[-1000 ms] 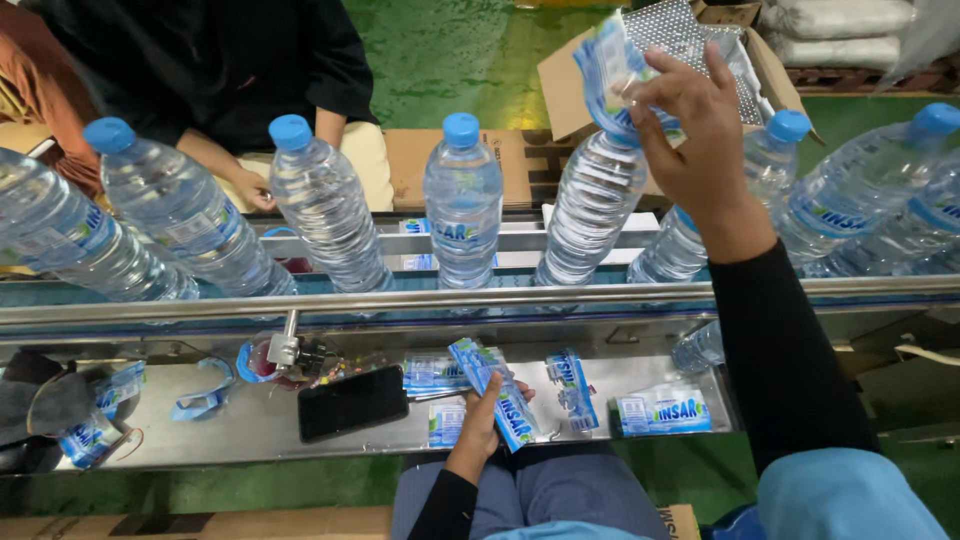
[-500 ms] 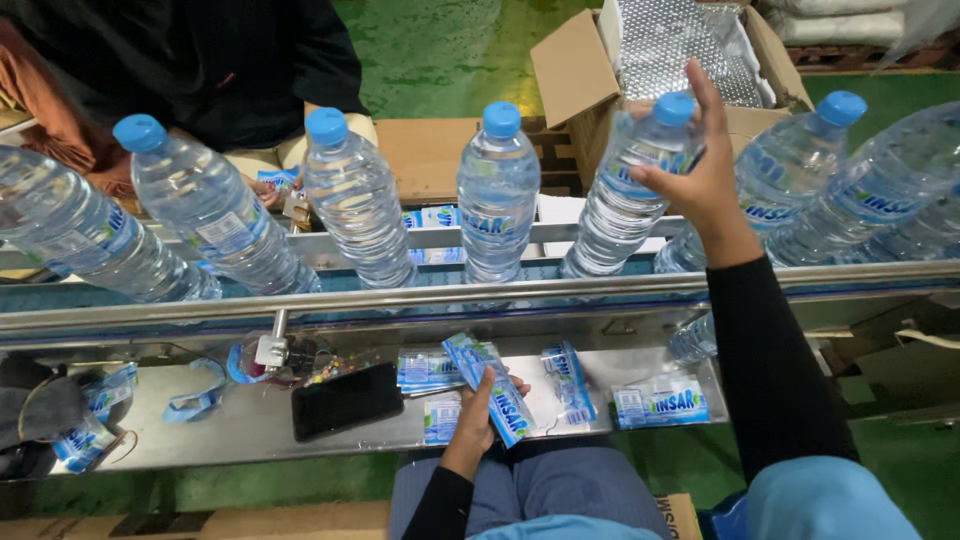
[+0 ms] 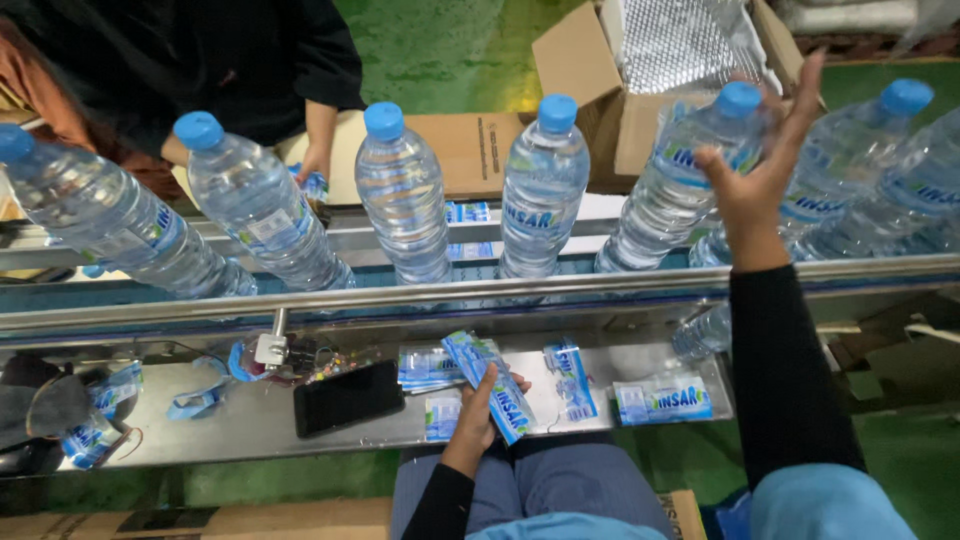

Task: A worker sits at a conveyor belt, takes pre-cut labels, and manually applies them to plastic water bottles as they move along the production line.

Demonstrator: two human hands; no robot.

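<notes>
Conveyor carries row of capped water bottles. Labelled bottle stands upright on belt, just beside right hand — fingers spread, palm loose, gripping nothing. Left hand low over metal shelf, clenched round label stack — black phone near.

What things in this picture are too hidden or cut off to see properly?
Head view only:
- Right hand: it covers part of the bottle behind it, and whether they touch is unclear.
- Left hand: holds a stack of labels, and how many cannot be counted.
- Person across the belt: cut off by the top edge, with only a dark sleeve and a hand showing.
- Cardboard box: its contents are blurred under shiny wrap.
- Leftmost bottle: cut by the left edge.
</notes>
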